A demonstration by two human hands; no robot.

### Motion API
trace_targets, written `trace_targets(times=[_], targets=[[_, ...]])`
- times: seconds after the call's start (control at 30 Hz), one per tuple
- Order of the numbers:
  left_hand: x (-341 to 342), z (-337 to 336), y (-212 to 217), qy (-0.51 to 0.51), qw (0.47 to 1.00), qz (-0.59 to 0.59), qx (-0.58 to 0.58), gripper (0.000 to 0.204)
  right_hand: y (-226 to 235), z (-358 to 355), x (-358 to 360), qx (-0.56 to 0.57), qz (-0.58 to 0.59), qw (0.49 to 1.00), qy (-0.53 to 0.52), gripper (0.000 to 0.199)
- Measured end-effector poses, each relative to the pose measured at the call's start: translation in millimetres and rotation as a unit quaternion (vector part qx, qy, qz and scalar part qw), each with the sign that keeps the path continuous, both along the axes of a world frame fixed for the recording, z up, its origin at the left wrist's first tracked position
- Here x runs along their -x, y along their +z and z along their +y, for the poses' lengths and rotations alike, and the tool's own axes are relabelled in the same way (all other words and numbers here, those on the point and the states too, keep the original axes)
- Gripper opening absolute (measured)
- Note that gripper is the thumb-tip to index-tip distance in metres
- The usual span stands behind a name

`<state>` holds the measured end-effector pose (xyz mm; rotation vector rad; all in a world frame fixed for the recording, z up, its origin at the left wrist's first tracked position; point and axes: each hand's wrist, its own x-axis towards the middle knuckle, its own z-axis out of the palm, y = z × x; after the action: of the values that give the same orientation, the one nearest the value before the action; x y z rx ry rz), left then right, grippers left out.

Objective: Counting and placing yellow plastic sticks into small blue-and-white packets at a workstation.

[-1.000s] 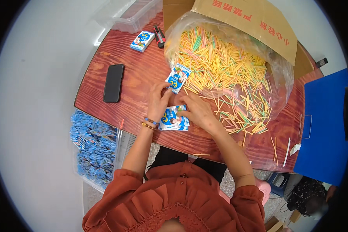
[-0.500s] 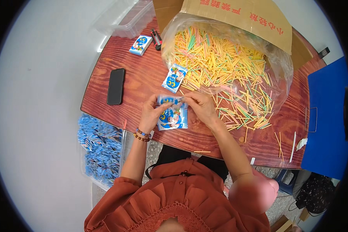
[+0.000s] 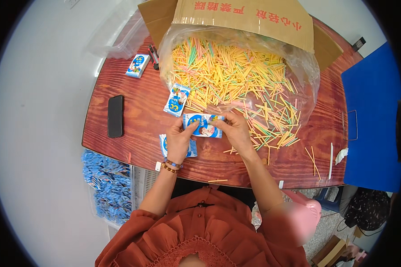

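A blue-and-white packet (image 3: pixel 209 130) is held level between both hands, above the table. My left hand (image 3: pixel 177 143) pinches its left end, thumb on the front. On the right end, the thumb and fingers of my right hand (image 3: pixel 237 131) are closed. Partly hidden below my left hand, a second packet (image 3: pixel 192 150) lies on the table. Another packet (image 3: pixel 177 99) rests against the near left edge of a heap of thin yellow, pink and green sticks (image 3: pixel 231 66). The sticks spill from a clear plastic bag (image 3: pixel 314 82) toward my right hand.
The bag sits in an open cardboard box (image 3: pixel 245 20). At left are a phone (image 3: pixel 116 116), a small packet stack (image 3: pixel 137 65), a box cutter (image 3: pixel 153 57) and a clear bin (image 3: pixel 124 44). A bin full of blue packets (image 3: pixel 107 182) stands below the table's left edge; a blue panel (image 3: pixel 372 120) stands right.
The view has shifted, so the table's things appear further left and lower. The held packet has moved right of the one lying on the table, and its front now shows flat.
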<state>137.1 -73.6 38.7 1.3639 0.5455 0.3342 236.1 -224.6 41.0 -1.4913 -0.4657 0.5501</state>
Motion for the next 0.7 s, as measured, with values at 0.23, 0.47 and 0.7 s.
trace_targets(times=[0.23,0.47,0.7], targets=[[-8.0,-0.2,-4.9,-0.079,0.990,0.010,0.118,0.013,-6.2,-13.4,-12.2,0.007,-0.004,1.000,-0.013,0.011],[-10.8,-13.6,-12.8,-0.034,0.987,0.034,0.155,0.013,-27.5,-21.9,-19.7,0.044,-0.007,0.999,0.000,0.016],[-7.6,-5.8,-14.8,0.016,0.973,0.004,0.229,0.015,2.6,-36.7,-99.4,0.242,-0.534,0.810,-0.019,0.021]])
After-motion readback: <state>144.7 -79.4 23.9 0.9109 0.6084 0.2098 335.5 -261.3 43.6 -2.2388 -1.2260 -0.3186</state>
